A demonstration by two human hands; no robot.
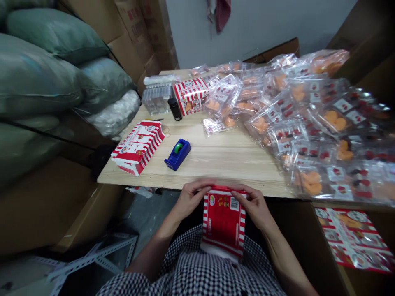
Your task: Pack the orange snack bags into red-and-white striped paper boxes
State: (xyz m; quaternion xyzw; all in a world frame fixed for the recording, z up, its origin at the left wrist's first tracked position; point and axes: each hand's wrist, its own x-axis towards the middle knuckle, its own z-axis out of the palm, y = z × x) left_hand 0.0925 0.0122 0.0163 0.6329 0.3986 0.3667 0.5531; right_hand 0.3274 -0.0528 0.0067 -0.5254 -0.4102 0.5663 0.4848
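Between my hands is a red carton with white-striped edges [224, 222], a barcode near its top right corner. It hangs over my lap, in front of the table edge. My left hand [195, 197] pinches its top left corner with the thumb in front. On the other top corner, my right hand [251, 203] is closed with its thumb near the barcode. The fingers behind the carton are partly hidden. Beyond my hands, a blue tape dispenser [178, 154] with a green roll stands on the table. Flat striped cartons [138, 146] lie to its left.
Many clear plastic packs with orange pieces [311, 183] cover the table's right side. At the back stand a striped box [191, 96], a black bottle [175, 109] and clear plastic cases [157, 98]. Large sacks [37, 78] pile up left. Printed sheets [354, 238] lie lower right.
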